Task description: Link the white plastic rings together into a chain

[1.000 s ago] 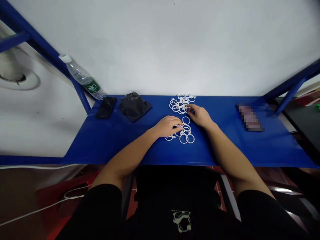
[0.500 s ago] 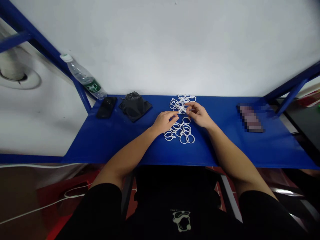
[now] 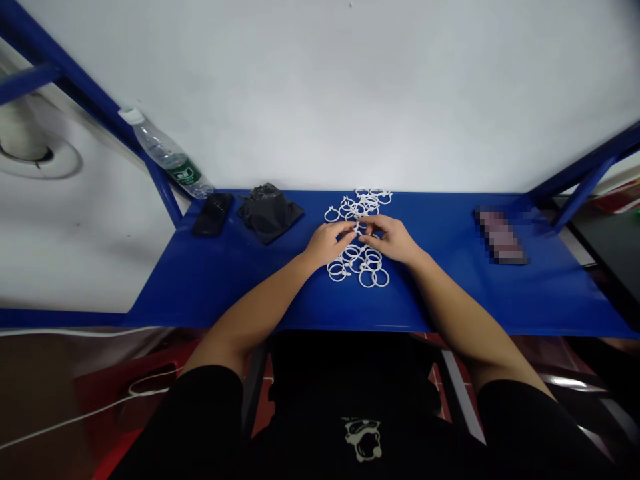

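Note:
Several thin white plastic rings with small tabs lie on the blue table in two loose clusters. The far cluster (image 3: 367,201) is by the wall and the near cluster (image 3: 367,263) is closer to my body. Between the clusters, my left hand (image 3: 326,244) and my right hand (image 3: 393,239) meet with thumbs and fingertips closed on a white ring (image 3: 357,230). The fingers partly cover this ring, so whether it is open or closed does not show. A single ring (image 3: 331,214) lies at the left of the far cluster.
On the left are a crumpled black plastic bag (image 3: 270,212), a black phone (image 3: 213,215) and a clear bottle (image 3: 167,155) leaning on the blue frame. A blurred-out flat object (image 3: 501,237) lies at the right. The white wall (image 3: 340,100) closes off the back of the table (image 3: 225,287).
My right hand has moved left and slightly toward me, from the far cluster to my left hand. A ring now lies apart at the left of the far cluster.

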Motion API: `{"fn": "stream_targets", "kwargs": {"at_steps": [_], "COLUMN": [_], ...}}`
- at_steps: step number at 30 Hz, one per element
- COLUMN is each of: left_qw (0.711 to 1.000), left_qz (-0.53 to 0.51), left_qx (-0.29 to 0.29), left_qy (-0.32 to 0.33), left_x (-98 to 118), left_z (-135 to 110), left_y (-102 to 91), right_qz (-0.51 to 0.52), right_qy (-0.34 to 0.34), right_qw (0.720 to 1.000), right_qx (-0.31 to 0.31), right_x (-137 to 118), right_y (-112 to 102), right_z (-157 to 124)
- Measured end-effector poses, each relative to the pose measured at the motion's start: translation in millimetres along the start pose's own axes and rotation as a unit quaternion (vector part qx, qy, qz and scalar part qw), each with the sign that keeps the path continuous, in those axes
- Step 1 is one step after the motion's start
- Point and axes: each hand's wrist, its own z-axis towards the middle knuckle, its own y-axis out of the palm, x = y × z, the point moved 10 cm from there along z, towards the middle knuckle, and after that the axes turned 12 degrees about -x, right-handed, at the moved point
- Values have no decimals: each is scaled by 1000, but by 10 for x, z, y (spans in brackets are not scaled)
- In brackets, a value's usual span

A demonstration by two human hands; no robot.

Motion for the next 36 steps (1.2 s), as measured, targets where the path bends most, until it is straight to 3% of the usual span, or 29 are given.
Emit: {"fn": "stream_targets", "kwargs": {"at_steps": [6, 17, 21, 27, 32, 36], "left_qw": [996, 990, 991, 990, 985, 985], "left_qz": [60, 117, 120, 127, 141, 147], "left_qx": [57, 58, 30, 45, 27, 24], "left_qy": [32, 59, 54, -35, -101, -93], "left_x": [115, 251, 233, -135, -473, -497], "left_z": [-40, -77, -47, -31, -53, -65], "left_y": [-89, -69, -55, -183, -89, -34], "right_qz": [-60, -87, -109, -144, -107, -115], "right_qy": [-24, -21, -2, 12, -18, -2], "right_qw": [998, 996, 994, 988, 986, 990], "right_qx": [-3, 18, 1, -56, -129, -81], "right_x": [-222, -311, -264, -180, -217, -169], "right_y": [18, 56, 58, 62, 250, 163], "right_z": [-9, -28, -21, -7, 13, 18]}}
